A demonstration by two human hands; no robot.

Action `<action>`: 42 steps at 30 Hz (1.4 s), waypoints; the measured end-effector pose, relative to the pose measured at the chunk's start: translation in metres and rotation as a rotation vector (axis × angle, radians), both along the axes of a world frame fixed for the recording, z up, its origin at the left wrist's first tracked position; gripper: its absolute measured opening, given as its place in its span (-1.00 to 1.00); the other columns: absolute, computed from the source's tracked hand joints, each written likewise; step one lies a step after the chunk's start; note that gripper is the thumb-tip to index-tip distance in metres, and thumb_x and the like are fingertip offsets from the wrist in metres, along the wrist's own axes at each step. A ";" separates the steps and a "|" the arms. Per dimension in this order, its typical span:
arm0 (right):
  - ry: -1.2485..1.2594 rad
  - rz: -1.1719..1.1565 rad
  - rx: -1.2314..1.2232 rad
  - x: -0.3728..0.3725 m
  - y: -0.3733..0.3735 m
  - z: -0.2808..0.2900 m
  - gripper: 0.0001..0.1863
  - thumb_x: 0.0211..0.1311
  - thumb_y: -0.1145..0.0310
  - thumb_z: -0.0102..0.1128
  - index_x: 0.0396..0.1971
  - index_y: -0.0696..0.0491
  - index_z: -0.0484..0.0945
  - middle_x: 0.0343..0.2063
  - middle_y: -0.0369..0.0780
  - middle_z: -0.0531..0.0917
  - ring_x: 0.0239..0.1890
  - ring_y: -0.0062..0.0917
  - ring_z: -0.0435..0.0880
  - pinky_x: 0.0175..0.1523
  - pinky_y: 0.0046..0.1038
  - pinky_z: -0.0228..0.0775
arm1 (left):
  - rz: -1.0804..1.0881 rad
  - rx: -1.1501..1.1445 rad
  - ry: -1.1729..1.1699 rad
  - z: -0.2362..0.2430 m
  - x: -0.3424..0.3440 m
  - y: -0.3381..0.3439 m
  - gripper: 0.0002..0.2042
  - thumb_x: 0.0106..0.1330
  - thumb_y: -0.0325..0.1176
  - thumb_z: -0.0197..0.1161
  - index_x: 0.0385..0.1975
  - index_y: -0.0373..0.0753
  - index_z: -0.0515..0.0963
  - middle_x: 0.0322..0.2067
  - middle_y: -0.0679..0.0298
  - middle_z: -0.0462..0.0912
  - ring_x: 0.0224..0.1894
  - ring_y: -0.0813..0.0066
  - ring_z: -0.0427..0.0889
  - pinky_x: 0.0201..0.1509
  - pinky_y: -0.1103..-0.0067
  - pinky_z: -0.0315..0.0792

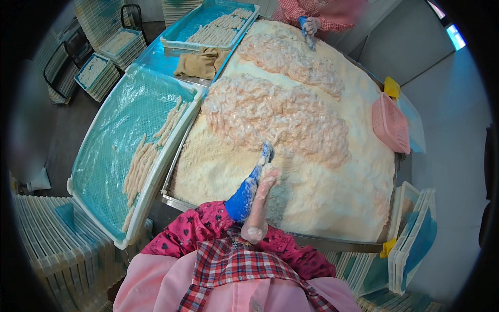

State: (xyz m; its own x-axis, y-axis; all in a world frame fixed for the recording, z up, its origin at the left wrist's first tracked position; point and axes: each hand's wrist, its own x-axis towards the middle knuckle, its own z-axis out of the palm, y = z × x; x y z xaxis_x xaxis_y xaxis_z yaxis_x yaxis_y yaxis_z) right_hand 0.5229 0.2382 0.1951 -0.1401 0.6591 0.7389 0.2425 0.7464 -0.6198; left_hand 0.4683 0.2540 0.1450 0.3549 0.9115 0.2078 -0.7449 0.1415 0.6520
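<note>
My left hand [262, 161], in a blue flour-coated glove, reaches to the edge of a wide mound of wet pale-pink pieces [275, 117] on a bed of flour [332, 197]. Its fingers look pressed together at the mound. My right hand [267, 177], in a pink floury glove, overlaps it just nearer to me, with fingers drawn together. Whether either holds a piece is hidden. To the left lies a mesh-lined tray [104, 151] with rows of long coated strips [140, 171].
A co-worker's gloved hands [310, 28] work at a second mound [280, 57] across the table. Another tray of strips [218, 28] and a tan cloth [200, 62] are back left. A pink basket [390, 125] sits right. Stacked trays [62, 234] flank me.
</note>
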 end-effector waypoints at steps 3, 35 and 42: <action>-0.026 -0.029 -0.065 0.004 0.008 -0.012 -0.11 0.23 -0.28 -0.65 0.33 0.14 -0.33 0.36 -0.01 -0.28 0.38 -0.03 -0.41 0.36 -0.03 -0.61 | 0.213 0.348 0.335 0.037 -0.016 0.005 -0.34 0.35 -0.04 -0.10 0.32 -0.31 -0.06 0.36 0.03 -0.21 0.41 0.22 -0.24 0.41 0.32 -0.32; -0.197 -0.100 -0.209 0.037 -0.010 -0.013 -0.19 0.30 -0.16 -0.48 0.33 0.17 -0.23 0.34 0.03 -0.17 0.38 -0.07 -0.25 0.40 -0.14 -0.42 | 0.618 0.511 0.034 0.058 0.018 -0.009 -0.19 0.26 0.09 -0.06 0.31 -0.41 -0.14 0.35 -0.05 -0.21 0.38 0.07 -0.11 0.40 0.29 -0.28; -0.300 0.113 -0.297 -0.032 0.044 0.000 -0.22 0.31 -0.07 -0.27 0.32 0.18 -0.16 0.33 0.02 -0.08 0.38 -0.07 -0.16 0.40 -0.17 -0.34 | 0.395 0.032 0.427 0.031 -0.066 0.003 -0.51 0.44 -0.19 -0.35 0.31 -0.27 -0.03 0.34 0.14 -0.05 0.37 0.30 -0.04 0.41 0.53 -0.21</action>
State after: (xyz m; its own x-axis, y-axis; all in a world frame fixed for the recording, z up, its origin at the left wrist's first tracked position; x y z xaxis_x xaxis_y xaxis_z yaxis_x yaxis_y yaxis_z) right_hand 0.4913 0.2821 0.1950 -0.4028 0.8052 0.4352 0.3713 0.5784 -0.7263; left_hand 0.4023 0.2572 0.1762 0.0480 0.9875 0.1502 -0.4074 -0.1180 0.9056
